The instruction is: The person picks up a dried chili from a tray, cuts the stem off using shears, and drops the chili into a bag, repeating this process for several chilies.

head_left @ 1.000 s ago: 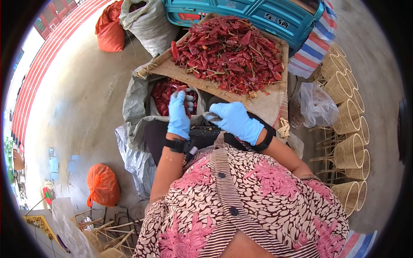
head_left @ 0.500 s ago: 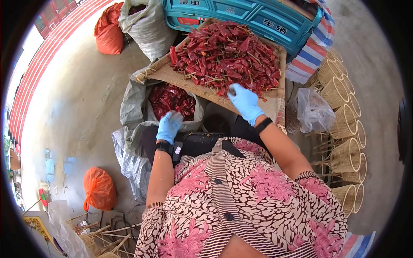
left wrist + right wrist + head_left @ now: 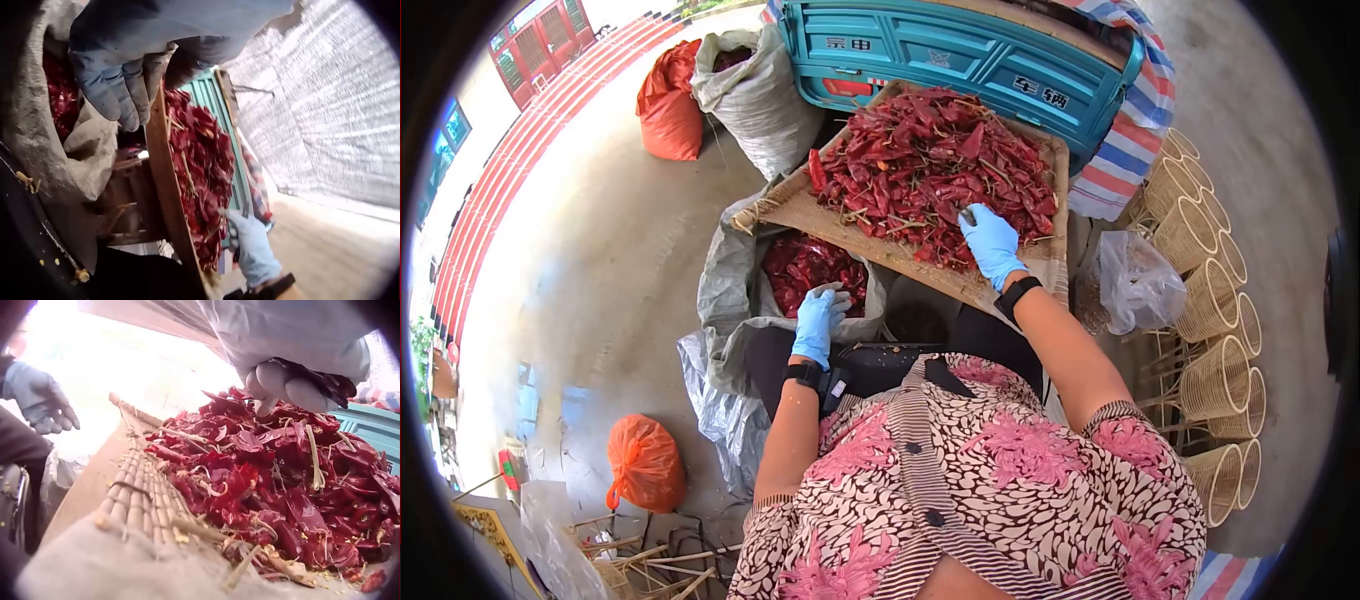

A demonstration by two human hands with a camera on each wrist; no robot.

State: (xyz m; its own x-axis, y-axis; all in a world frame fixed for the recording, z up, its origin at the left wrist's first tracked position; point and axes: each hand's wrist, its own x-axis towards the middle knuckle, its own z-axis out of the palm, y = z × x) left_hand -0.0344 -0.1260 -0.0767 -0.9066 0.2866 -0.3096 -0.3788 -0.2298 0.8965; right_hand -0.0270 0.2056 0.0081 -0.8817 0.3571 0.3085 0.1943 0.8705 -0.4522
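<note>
Dried red chilies (image 3: 930, 160) are heaped on a woven tray (image 3: 825, 215). At the near right side of the heap is my right hand (image 3: 992, 248), in a light blue glove. Its fingers curl round a small dark tool (image 3: 322, 381), partly hidden in the palm; I cannot tell its exact kind. My left hand (image 3: 816, 322), gloved too, hovers by the near rim of an open grey-green sack (image 3: 722, 275). In the left wrist view its fingers (image 3: 128, 100) are extended and hold nothing. More red chilies (image 3: 800, 268) lie inside that sack.
Behind the tray stands a teal cart (image 3: 960, 50). A whitish sack (image 3: 765, 100) and an orange bag (image 3: 670, 115) are at the back left. Wicker baskets (image 3: 1215, 375) line the right side, near a clear plastic bag (image 3: 1135, 285). Another orange bag (image 3: 645, 462) sits on the floor, left.
Both hands were together over the sack and lap. The right hand has gone forward and right to the chili heap with its tool. The left hand let go of a chili and drew back.
</note>
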